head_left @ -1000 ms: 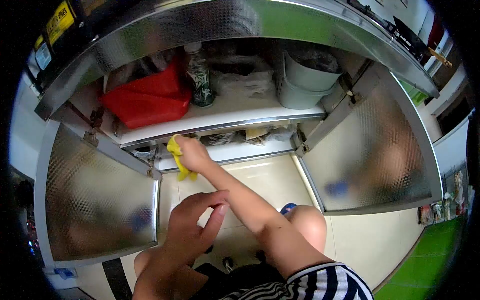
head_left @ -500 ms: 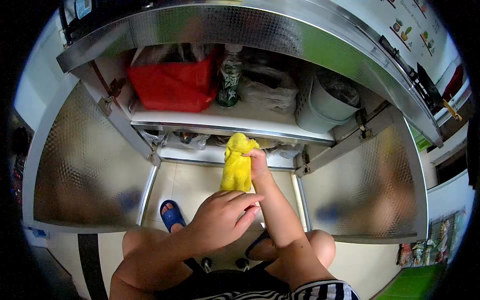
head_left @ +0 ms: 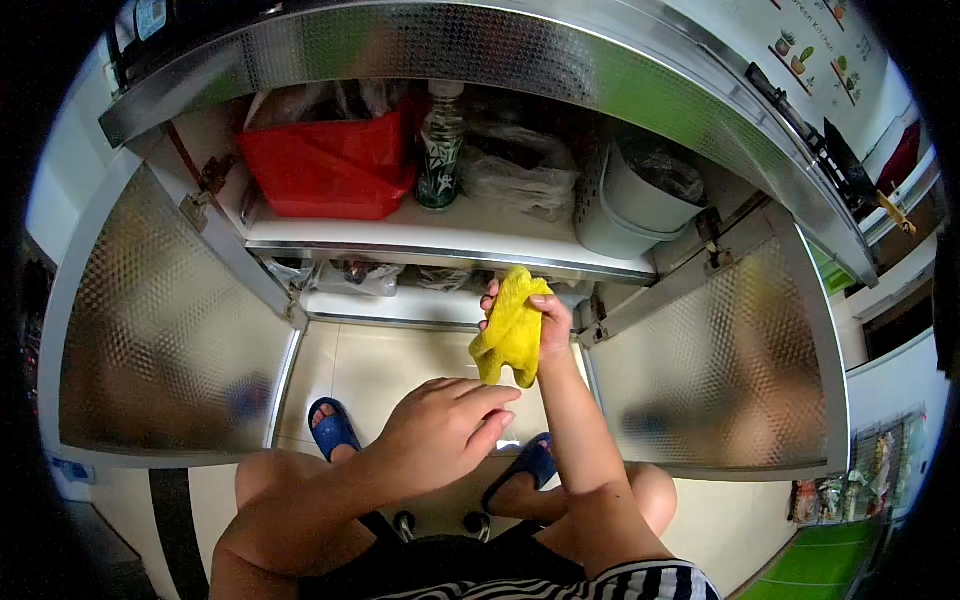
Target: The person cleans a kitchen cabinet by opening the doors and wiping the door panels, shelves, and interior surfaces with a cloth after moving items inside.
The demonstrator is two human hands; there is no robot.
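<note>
A yellow cloth (head_left: 512,325) is held in my right hand (head_left: 553,325), in front of the cabinet's lower shelf, its lower end hanging down. My left hand (head_left: 440,430) is just below and left of the cloth, fingers bent forward, thumb apart from them, holding nothing. On the upper shelf (head_left: 400,240) stand a red bin (head_left: 325,165), a clear patterned bottle (head_left: 438,150), a crumpled plastic bag (head_left: 520,175) and a grey bucket (head_left: 630,205).
Open textured doors flank the cabinet, one on the left (head_left: 170,330) and one on the right (head_left: 720,370). Plastic bags (head_left: 365,277) lie on the lower shelf. My feet wear blue slippers (head_left: 333,428). A knife (head_left: 850,165) is at the upper right.
My right hand with the cloth has moved from the lower shelf's left part to the right and turned palm up. The view has shifted, and my left hand stays raised beside it.
</note>
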